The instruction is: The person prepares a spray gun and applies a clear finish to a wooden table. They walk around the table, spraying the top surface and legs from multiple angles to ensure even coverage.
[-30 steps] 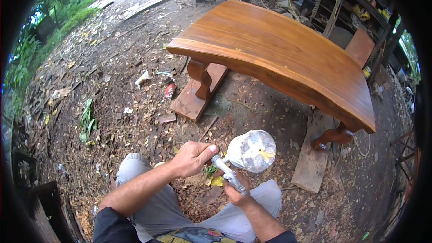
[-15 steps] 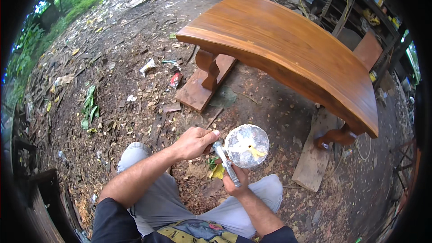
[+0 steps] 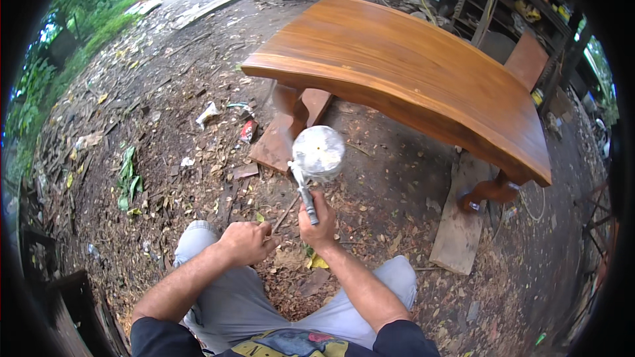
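The right hand [image 3: 319, 226] is closed around the grey metal handle of a spray gun with a round whitish cup [image 3: 316, 158], raised near the middle of the scene — just short of the glossy brown wooden slab table [image 3: 423, 73] beyond. The left hand [image 3: 246, 241] is curled loosely, empty, just left of it above the grey-trousered knees [image 3: 225, 291]

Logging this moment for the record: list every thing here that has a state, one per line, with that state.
spray gun: held up in the right hand, cup on top, aimed toward the table
right hand: shut around the spray gun's handle
left hand: loosely curled, holding nothing, above the left knee
wooden table: upright, top bare and glossy
plank: lying flat on the ground under the right table leg
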A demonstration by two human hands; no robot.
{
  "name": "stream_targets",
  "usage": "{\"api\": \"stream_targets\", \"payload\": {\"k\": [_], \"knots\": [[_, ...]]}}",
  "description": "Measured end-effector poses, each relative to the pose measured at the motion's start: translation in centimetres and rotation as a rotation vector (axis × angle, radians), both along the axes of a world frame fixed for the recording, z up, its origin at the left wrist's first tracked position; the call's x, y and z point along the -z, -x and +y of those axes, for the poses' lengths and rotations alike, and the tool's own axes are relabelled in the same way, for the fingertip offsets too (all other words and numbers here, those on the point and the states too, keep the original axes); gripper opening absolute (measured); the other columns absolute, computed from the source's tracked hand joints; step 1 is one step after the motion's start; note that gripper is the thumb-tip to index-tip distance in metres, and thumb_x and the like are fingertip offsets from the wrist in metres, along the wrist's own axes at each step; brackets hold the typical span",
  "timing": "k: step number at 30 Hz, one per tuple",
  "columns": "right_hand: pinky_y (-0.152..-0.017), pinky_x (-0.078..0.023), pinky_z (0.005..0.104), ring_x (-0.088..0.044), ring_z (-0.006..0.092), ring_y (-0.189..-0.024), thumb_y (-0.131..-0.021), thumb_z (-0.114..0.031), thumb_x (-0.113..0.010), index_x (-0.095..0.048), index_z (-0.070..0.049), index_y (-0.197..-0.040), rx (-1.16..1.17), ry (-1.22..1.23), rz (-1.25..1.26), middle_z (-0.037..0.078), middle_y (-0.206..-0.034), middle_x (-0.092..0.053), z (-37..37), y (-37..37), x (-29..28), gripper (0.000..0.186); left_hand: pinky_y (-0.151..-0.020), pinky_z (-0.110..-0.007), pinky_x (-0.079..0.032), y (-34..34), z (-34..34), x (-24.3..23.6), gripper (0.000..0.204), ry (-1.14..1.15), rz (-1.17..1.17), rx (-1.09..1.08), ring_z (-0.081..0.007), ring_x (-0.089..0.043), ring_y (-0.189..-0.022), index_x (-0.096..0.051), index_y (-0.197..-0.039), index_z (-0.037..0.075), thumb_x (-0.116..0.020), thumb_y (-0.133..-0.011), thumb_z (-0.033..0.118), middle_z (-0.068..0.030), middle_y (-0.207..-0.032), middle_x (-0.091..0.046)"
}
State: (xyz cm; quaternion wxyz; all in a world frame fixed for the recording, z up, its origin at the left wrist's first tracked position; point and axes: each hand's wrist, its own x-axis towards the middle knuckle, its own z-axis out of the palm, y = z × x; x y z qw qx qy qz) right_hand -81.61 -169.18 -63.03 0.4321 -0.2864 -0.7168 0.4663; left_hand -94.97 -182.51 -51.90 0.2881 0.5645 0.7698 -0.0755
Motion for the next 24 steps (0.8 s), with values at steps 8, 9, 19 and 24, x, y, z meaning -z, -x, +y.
{"api": "stream_targets", "payload": {"k": [8, 9, 19, 24], "knots": [[-0.065, -0.054, 0.0428, -0.070, 0.0321, -0.072, -0.089, 0.001, -0.059, -0.062, -0.002, -0.103, 0.329, 0.058, 0.083, 0.016, -0.086, -0.070, 5.4, -11.0, 0.5, 0.015, -0.090, -0.050, -0.056, -3.4, 5.5, 0.5, 0.054, 0.091, -0.012, 0.181, -0.0399, -0.072, -0.101, -0.063, -0.121, 0.004, -0.050, -0.101, 0.052, -0.0243, -0.102, -0.074], [-0.067, -0.054, 0.0426, -0.071, 0.0315, -0.075, -0.089, 0.001, -0.060, -0.063, -0.002, -0.104, 0.374, 0.077, 0.077, 0.015, -0.087, -0.069, 5.7, -12.6, 0.6, 0.015, -0.091, -0.050, -0.056, -3.6, 6.0, 0.8, 0.055, 0.112, -0.018, 0.197, -0.0404, -0.071, -0.103, -0.063, -0.123, 0.003, -0.049, -0.101, 0.051, -0.0255, -0.103, -0.074], [-0.067, -0.051, 0.0214, -0.060, 0.0066, -0.076, -0.090, 0.004, -0.058, -0.063, 0.000, -0.112, 0.760, 0.446, 0.544, 0.001, -0.092, -0.064, 8.8, -30.6, 3.2, 0.023, -0.096, -0.049, -0.054, -8.1, 10.3, 0.5, 0.056, 0.106, -0.003, 0.333, -0.0407, -0.071, -0.105, -0.064, -0.125, 0.005, -0.052, -0.098, 0.053, -0.0248, -0.103, -0.074], [-0.064, -0.047, 0.0218, -0.058, 0.0079, -0.076, -0.091, 0.002, -0.055, -0.063, -0.001, -0.115, 0.968, 0.389, 0.493, 0.003, -0.097, -0.063, 9.6, -35.3, 0.7, 0.026, -0.093, -0.049, -0.054, -7.8, 10.2, 0.8, 0.054, 0.053, 0.022, 0.288, -0.0408, -0.072, -0.099, -0.068, -0.118, 0.005, -0.057, -0.096, 0.053, -0.0214, -0.099, -0.076]]}}
